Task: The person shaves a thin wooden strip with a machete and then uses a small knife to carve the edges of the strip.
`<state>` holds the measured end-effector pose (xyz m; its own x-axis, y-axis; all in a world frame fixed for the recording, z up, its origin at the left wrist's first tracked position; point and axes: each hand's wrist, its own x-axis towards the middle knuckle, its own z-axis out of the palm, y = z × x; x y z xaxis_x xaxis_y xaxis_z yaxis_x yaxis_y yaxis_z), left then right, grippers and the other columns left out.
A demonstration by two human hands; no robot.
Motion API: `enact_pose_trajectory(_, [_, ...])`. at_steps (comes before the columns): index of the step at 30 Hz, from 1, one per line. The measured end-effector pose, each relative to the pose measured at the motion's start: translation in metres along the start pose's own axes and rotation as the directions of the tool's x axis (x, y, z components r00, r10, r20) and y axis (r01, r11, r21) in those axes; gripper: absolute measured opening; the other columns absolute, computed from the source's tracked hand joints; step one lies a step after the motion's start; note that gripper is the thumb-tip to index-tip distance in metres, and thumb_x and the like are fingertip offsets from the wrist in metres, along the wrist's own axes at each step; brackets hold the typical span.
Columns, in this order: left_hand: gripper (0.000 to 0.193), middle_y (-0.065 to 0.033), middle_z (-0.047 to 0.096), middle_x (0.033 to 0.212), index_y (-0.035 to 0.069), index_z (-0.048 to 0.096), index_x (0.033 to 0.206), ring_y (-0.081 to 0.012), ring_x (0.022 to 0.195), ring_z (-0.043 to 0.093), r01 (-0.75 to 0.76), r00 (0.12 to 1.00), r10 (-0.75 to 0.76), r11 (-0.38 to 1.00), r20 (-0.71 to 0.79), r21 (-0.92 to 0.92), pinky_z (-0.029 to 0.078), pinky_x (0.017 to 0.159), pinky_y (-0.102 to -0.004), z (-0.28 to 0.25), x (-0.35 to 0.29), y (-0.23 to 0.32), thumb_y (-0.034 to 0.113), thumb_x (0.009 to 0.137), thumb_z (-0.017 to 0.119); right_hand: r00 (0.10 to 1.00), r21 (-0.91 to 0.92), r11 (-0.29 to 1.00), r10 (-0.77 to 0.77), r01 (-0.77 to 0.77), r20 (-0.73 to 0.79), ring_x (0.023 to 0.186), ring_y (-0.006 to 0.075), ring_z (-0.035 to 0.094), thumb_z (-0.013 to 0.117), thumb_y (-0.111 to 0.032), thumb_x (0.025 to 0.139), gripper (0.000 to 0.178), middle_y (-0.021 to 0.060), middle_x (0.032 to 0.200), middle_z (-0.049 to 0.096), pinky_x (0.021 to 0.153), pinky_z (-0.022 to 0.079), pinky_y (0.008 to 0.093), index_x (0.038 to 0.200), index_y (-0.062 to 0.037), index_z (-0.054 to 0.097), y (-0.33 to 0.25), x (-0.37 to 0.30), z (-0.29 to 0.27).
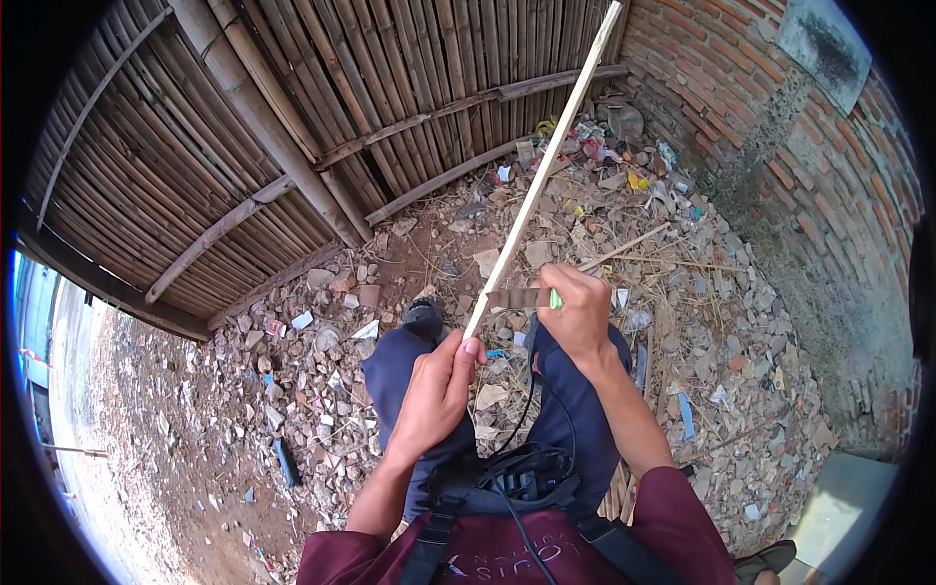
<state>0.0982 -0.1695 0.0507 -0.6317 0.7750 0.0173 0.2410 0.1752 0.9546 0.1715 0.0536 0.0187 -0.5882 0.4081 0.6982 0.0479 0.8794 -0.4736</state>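
A long, pale wooden strip (541,175) slants up and away from me to the far fence. My left hand (441,388) grips its near end, the thumb lying along it. In my right hand (577,310) is a knife (515,297), its green handle mostly covered by my closed fingers. The knife's broad, dull blade points left and meets the strip's edge a little beyond my left hand. Both hands are over my knees, in front of dark trousers.
A bamboo fence (390,88) with a thick post (263,117) closes the far left. A brick wall (721,88) rises at the right. Stony ground (322,390) holds litter and thin sticks (624,249). A black cable (526,409) hangs between my legs.
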Motion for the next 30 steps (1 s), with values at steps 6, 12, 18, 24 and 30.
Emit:
enact_pose_trajectory(6, [0.032, -0.0037, 0.045, 0.064, 0.0, 0.06, 0.097, -0.012, 0.059, 0.042, -0.004, 1.0, 0.006, 0.997, -0.027, 0.083, 0.036, 0.056, -0.033, 0.008, -0.001, 0.004, 0.02, 0.117, 0.045, 0.999, -0.066, 0.997, -0.042, 0.044, 0.034, 0.065, 0.0312, 0.07, 0.073, -0.001, 0.075, 0.015, 0.007, 0.075, 0.068, 0.055, 0.052, 0.0451, 0.082, -0.0105, 0.064, -0.009, 0.001, 0.015])
enact_pose_trajectory(12, [0.029, -0.0068, 0.046, 0.061, 0.0, 0.06, 0.097, -0.0158, 0.054, 0.043, -0.003, 0.995, 0.017, 0.99, -0.102, 0.139, 0.036, 0.053, -0.0362, 0.01, -0.001, 0.003, 0.018, 0.116, 0.047, 0.972, -0.015, 1.0, -0.012, 0.016, 0.234, 0.066, 0.0341, 0.07, 0.075, -0.012, 0.083, 0.013, 0.0102, 0.075, 0.068, 0.056, 0.053, 0.0481, 0.082, -0.009, 0.063, -0.015, -0.003, 0.018])
enact_pose_trajectory(18, [0.024, -0.016, 0.051, 0.062, -0.001, 0.06, 0.099, -0.0302, 0.05, 0.049, -0.084, 0.978, 0.128, 0.965, -0.167, 0.249, 0.037, 0.052, -0.0416, 0.016, -0.004, 0.0, 0.015, 0.114, 0.051, 0.985, 0.003, 1.0, -0.021, 0.021, 0.171, 0.061, 0.036, 0.068, 0.071, -0.025, 0.097, 0.027, 0.0109, 0.069, 0.065, 0.054, 0.051, 0.0499, 0.079, -0.0074, 0.062, -0.019, 0.0, 0.02])
enact_pose_trajectory(24, [0.018, -0.0236, 0.059, 0.067, 0.001, 0.051, 0.1, -0.0465, 0.062, 0.061, -0.092, 0.968, 0.169, 0.928, -0.186, 0.361, 0.042, 0.054, -0.0526, 0.02, -0.005, -0.005, 0.014, 0.112, 0.054, 0.987, 0.018, 1.0, -0.004, 0.001, 0.161, 0.059, 0.0365, 0.067, 0.066, -0.027, 0.103, 0.033, 0.0127, 0.066, 0.066, 0.053, 0.05, 0.0491, 0.076, -0.0073, 0.066, -0.018, 0.004, 0.023])
enact_pose_trajectory(30, [0.019, -0.0256, 0.061, 0.068, 0.003, 0.045, 0.101, -0.05, 0.065, 0.063, -0.08, 0.962, 0.185, 0.893, -0.201, 0.443, 0.044, 0.053, -0.0572, 0.023, 0.0, -0.004, 0.015, 0.112, 0.054, 0.996, 0.015, 1.0, 0.008, -0.009, 0.086, 0.054, 0.0373, 0.066, 0.056, -0.029, 0.11, 0.041, 0.0148, 0.066, 0.068, 0.051, 0.05, 0.0478, 0.08, -0.0057, 0.071, -0.02, 0.01, 0.033])
